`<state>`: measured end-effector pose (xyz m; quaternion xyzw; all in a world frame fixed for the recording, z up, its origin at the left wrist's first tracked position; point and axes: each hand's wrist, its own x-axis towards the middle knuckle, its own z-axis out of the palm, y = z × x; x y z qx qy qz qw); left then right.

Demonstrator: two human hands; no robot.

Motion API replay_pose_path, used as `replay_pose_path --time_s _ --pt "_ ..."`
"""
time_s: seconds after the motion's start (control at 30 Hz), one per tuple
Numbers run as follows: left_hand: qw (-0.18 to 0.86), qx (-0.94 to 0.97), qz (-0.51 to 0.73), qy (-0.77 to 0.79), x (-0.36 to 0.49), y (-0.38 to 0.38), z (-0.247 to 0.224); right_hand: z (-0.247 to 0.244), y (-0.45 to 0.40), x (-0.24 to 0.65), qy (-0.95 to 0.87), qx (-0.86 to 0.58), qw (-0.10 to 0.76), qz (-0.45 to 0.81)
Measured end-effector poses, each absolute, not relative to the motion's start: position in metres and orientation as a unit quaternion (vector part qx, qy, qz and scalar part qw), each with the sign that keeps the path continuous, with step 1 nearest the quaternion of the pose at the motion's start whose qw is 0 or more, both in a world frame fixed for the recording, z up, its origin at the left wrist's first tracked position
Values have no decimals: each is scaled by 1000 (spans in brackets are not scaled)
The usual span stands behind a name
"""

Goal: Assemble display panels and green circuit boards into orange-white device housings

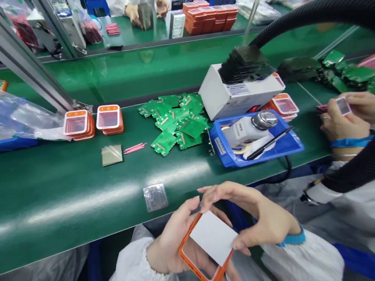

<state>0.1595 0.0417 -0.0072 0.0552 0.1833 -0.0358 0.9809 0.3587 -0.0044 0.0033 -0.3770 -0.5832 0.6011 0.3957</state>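
My left hand [175, 244] is wrapped round an orange plastic frame [196, 272] with a clear window, held tilted in front of the table edge. A flat white rectangular panel [213, 237] lies over the upper part of that frame. Thumb and fingers of my right hand [256, 212] pinch this panel by its edges; whether it is fully seated in the frame I cannot tell. Nearest on the green table are a small piece of clear film [155, 197], a greyish glass-like plate [112, 155] and several thin pink strips [135, 148].
Green circuit boards [178, 119] lie in a loose heap. Stacked orange frames [109, 119] stand at left. A blue tray [261, 156] holds a bottle [241, 131] and pen. A black hose [329, 11] arches over the right, near a co-worker's hands [345, 116].
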Motion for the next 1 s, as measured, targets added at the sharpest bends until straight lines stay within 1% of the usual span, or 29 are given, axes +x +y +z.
replay_pose_path --time_s 0.2,0.33,0.63,1.0 --pt "978 50 -1 201 160 42 -6 5 -1 355 -587 -369 397 601" --pt "978 49 -20 200 160 42 -8 10 4 349 -611 -354 403 582" --pt "977 -9 26 214 165 44 -4 18 9 343 -626 -360 373 583" --pt "968 -3 -3 251 167 45 -5 18 10 338 -651 -339 356 579"
